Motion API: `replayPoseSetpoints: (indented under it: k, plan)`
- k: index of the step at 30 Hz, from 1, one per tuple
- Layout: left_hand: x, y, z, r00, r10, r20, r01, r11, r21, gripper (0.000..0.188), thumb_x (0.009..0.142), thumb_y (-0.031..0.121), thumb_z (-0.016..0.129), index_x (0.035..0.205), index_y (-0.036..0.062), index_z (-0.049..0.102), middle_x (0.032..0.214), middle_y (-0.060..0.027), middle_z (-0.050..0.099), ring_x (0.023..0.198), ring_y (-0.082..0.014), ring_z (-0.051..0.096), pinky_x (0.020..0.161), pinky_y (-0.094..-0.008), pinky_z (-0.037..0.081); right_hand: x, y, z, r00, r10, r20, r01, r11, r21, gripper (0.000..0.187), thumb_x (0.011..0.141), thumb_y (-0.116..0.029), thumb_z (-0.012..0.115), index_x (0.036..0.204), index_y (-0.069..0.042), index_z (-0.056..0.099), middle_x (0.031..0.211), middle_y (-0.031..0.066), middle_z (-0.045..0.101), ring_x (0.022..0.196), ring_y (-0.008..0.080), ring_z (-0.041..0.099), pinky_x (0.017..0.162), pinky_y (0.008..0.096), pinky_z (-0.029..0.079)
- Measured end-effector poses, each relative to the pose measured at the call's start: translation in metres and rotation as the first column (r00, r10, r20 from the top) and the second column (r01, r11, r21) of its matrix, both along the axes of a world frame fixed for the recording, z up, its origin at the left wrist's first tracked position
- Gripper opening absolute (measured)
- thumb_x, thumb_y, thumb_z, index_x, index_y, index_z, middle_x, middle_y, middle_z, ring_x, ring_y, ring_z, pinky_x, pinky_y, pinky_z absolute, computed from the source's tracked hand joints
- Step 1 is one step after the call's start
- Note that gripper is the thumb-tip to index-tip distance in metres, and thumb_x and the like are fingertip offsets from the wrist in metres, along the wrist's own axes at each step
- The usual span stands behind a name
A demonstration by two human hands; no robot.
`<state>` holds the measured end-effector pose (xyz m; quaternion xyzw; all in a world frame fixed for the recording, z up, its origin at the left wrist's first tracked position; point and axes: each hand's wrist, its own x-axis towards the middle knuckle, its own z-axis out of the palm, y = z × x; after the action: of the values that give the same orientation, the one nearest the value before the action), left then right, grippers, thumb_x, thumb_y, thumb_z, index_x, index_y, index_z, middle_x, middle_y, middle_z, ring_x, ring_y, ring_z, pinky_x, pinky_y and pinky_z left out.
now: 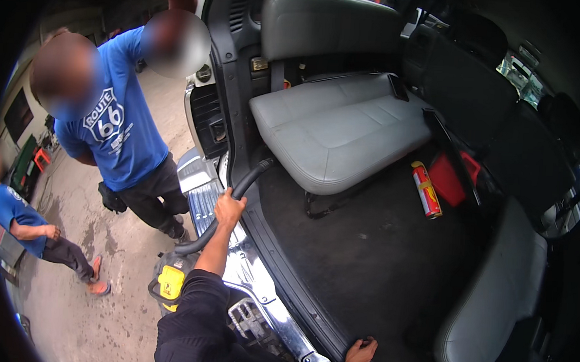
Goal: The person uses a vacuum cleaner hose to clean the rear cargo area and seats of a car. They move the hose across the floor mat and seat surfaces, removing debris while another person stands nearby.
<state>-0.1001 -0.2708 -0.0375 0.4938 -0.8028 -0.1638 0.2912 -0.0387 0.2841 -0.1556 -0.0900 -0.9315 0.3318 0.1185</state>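
Observation:
My left hand (229, 208) is wrapped round a black vacuum hose (254, 175), which bends over the vehicle's chrome bumper (259, 278). The hose's upper end reaches the dark floor beside a grey folding seat (345, 128). Its lower part runs down to a grey-and-yellow vacuum cleaner (170, 281) on the ground outside. By the door sill, at the edge of the vehicle's floor (338, 262), rests my right hand (361, 354). Its fingers are curled in, and nothing shows in them.
A red-and-yellow spray can (426, 191) lies on the floor by a red container (457, 178). Another grey seat (493, 303) stands at right. Outside, a person in a blue shirt (120, 113) stands close by the vehicle, and a second person (29, 223) is farther left.

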Motion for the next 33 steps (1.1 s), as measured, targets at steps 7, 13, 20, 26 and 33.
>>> replayPoseSetpoints:
  k: [7, 13, 20, 26, 33]
  plan:
    - [0.037, 0.063, -0.043, 0.967, -0.156, 0.201, 0.135, 0.984, 0.113, 0.053, 0.074, 0.034, 0.071, 0.115, 0.0071, 0.051, 0.104, -0.0239, 0.061, 0.094, -0.0451, 0.063, 0.084, -0.0508, 0.051, 0.001, -0.007, 0.010, 1.000, -0.018, 0.009, 0.018, 1.000, -0.001, 0.028, 0.073, -0.004, 0.060, 0.100, 0.001, 0.057, 0.084, 0.0150, 0.056, 0.077, 0.0329, 0.058, 0.072, 0.0446, 0.045]
    - [0.093, 0.023, -0.036, 0.978, -0.007, 0.209, 0.045, 0.983, -0.180, 0.050, 0.072, 0.031, 0.076, 0.113, 0.0086, 0.058, 0.096, -0.0229, 0.063, 0.081, -0.0408, 0.066, 0.071, -0.0492, 0.053, -0.001, 0.002, 0.000, 1.000, 0.003, 0.006, -0.003, 1.000, 0.026, 0.026, 0.075, -0.008, 0.061, 0.100, 0.000, 0.057, 0.085, 0.0142, 0.056, 0.080, 0.0326, 0.058, 0.074, 0.0440, 0.046]
    - [0.060, 0.007, -0.004, 0.982, 0.050, 0.184, -0.016, 0.983, -0.183, 0.050, 0.073, 0.036, 0.075, 0.113, 0.0090, 0.063, 0.091, -0.0229, 0.067, 0.084, -0.0397, 0.067, 0.074, -0.0487, 0.053, -0.002, 0.011, -0.011, 0.999, 0.014, -0.036, -0.016, 0.998, -0.063, 0.025, 0.075, -0.009, 0.060, 0.098, -0.001, 0.057, 0.087, 0.0145, 0.056, 0.082, 0.0343, 0.057, 0.075, 0.0444, 0.046]
    - [0.069, -0.002, 0.008, 0.983, 0.032, 0.182, 0.004, 0.981, -0.193, 0.048, 0.072, 0.033, 0.075, 0.110, 0.0062, 0.062, 0.090, -0.0219, 0.068, 0.084, -0.0414, 0.067, 0.075, -0.0497, 0.053, -0.002, 0.009, -0.007, 0.998, 0.014, -0.065, -0.017, 0.999, -0.046, 0.024, 0.074, -0.010, 0.060, 0.097, -0.002, 0.058, 0.085, 0.0133, 0.055, 0.082, 0.0333, 0.057, 0.075, 0.0441, 0.046]
    - [0.112, 0.038, -0.002, 0.974, -0.040, 0.224, 0.073, 0.987, -0.145, 0.046, 0.070, 0.028, 0.072, 0.108, 0.0049, 0.060, 0.086, -0.0233, 0.067, 0.082, -0.0421, 0.066, 0.074, -0.0506, 0.053, -0.005, 0.011, -0.013, 1.000, -0.003, -0.018, 0.003, 1.000, -0.031, 0.026, 0.075, -0.010, 0.061, 0.099, -0.002, 0.056, 0.086, 0.0134, 0.055, 0.083, 0.0335, 0.057, 0.075, 0.0445, 0.046]
